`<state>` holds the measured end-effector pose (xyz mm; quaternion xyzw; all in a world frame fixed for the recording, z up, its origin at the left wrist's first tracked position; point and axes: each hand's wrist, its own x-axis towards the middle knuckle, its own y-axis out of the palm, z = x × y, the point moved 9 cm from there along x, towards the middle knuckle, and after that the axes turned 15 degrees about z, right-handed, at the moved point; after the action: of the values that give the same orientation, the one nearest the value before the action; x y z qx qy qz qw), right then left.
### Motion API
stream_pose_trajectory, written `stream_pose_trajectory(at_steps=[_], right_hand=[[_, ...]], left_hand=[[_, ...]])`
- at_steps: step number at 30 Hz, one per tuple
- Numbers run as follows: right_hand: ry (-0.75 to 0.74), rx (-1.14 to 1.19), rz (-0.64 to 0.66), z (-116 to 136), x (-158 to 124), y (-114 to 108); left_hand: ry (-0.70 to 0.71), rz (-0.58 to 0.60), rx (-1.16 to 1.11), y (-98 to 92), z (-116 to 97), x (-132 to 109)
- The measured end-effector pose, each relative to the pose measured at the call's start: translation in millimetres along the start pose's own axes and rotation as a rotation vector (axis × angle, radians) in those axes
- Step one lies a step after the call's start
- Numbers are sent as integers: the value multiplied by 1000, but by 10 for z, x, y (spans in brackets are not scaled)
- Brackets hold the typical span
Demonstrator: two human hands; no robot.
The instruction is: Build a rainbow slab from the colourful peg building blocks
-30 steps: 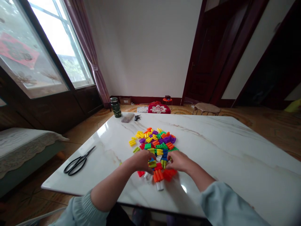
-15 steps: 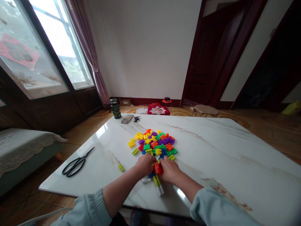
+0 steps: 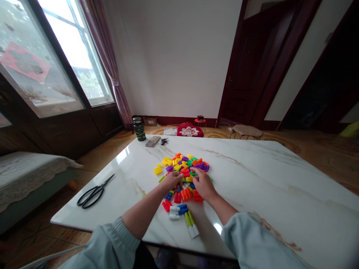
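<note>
1. Left hand (image 3: pixel 171 181) curls at the heap of interlocking plastic blocks (image 3: pixel 177 167) on the marble-patterned table (image 3: pixel 252 179), fingertips beside a red block (image 3: pixel 185 173); its grip is unclear.
2. Right hand (image 3: pixel 204 184) faces it, thumb and fingers parted; grip unclear too.
3. Seemingly, blocks are being picked; joining any calls for aligned pinches.

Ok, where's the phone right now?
In the head view, the phone lies on the table near its far left corner, between the bottle and the keys, beyond the colourful blocks.
</note>
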<state>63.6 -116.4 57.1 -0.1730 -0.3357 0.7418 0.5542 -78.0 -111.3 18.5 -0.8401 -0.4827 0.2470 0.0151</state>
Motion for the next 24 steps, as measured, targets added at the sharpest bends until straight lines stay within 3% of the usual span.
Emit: stream_pose_trajectory(at_steps=[4,8,13,15,18,20,22,24], right_hand=[[11,251,-16,-63,32,31],[-15,347,-12,-62,62,38],[94,384,-135,-235,52,-161],[117,433,-154,-296,57,-207],[117,418,-203,-331,53,-284],[115,349,-240,-343,42,-339],[113,286,-265,-367,28,-386],[123,243,-279,-415,11,-426]], left_hand=[[28,78,-32,81,-37,-27],[58,123,-21,124,-87,-50],[34,18,188,-74,-83,-84],[71,-78,301,-199,-136,-120],[212,-328,536,-353,-468,-302],[327,-395,567,-319,-807,-497],[485,-293,418,-170,-1183,-763],[701,-116,195,32,-1527,-1194]])
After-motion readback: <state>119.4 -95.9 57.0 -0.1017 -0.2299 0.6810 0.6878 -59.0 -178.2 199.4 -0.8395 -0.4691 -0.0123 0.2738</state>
